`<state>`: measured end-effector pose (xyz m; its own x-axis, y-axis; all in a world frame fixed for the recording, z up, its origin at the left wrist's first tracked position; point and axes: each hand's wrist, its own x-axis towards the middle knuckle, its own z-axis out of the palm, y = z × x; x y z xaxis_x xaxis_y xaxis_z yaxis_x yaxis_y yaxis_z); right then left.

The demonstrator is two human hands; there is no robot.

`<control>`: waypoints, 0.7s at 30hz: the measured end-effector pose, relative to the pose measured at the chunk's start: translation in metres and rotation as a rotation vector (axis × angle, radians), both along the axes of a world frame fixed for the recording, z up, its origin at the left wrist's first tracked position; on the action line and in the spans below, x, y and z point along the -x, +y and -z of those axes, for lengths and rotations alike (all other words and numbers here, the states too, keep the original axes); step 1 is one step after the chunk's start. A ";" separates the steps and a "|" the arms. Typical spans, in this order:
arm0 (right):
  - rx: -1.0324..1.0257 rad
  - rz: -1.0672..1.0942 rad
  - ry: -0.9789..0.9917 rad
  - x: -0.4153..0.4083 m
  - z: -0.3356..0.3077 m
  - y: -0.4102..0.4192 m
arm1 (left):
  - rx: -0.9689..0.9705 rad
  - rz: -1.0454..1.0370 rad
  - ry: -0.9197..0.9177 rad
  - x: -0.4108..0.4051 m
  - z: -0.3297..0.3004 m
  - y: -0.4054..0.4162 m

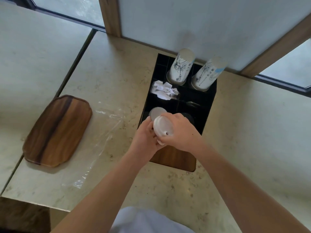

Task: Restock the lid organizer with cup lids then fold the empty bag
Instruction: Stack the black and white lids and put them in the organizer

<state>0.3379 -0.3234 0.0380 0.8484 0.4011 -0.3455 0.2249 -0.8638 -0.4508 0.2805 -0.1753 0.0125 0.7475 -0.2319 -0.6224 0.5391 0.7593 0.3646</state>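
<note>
A stack of white cup lids (162, 126) is gripped between both hands, just above the front edge of the black lid organizer (208, 105) sunk into the stone counter. My left hand (146, 137) supports the stack from the left and below. My right hand (180, 130) clasps it from the right. More white lids (156, 112) lie in the organizer's front left compartment, right behind the held stack. The clear plastic bag (102, 140) lies flat and empty on the counter left of my hands.
Two stacks of printed paper cups (180, 67) (207, 74) stand upside down in the organizer's back compartments. White packets (164, 89) fill a middle compartment. A wooden board (57, 130) lies at the left, and another wooden piece (175, 158) sits under my wrists.
</note>
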 end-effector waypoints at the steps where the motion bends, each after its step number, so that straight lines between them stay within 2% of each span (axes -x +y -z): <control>1: -0.005 0.019 0.024 -0.009 0.003 0.002 | -0.024 -0.032 0.015 -0.004 0.003 0.004; 4: -0.012 0.068 0.068 -0.035 0.013 0.014 | -0.082 -0.063 0.007 -0.017 0.011 0.017; 6: 0.034 0.060 0.022 -0.047 0.021 0.024 | -0.253 -0.101 -0.024 -0.025 0.017 0.021; 7: 0.070 0.038 -0.014 -0.051 0.026 0.029 | -0.442 -0.116 -0.032 -0.028 0.022 0.023; 10: 0.190 -0.060 -0.109 -0.058 0.039 0.043 | -1.229 -0.002 -0.165 -0.032 0.039 0.027; 12: 0.253 -0.068 -0.143 -0.061 0.045 0.047 | -1.474 0.089 -0.253 -0.032 0.051 0.029; 16: 0.334 -0.099 -0.214 -0.064 0.055 0.047 | -1.655 0.187 -0.343 -0.036 0.074 0.034; 21: 0.363 -0.110 -0.224 -0.066 0.062 0.048 | -1.703 0.161 -0.391 -0.040 0.086 0.038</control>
<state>0.4039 -0.2750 -0.0239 0.8775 0.3799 -0.2928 0.3820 -0.9227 -0.0524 0.3208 -0.1377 -0.0734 0.9366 0.3487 -0.0341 0.2577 -0.6197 0.7413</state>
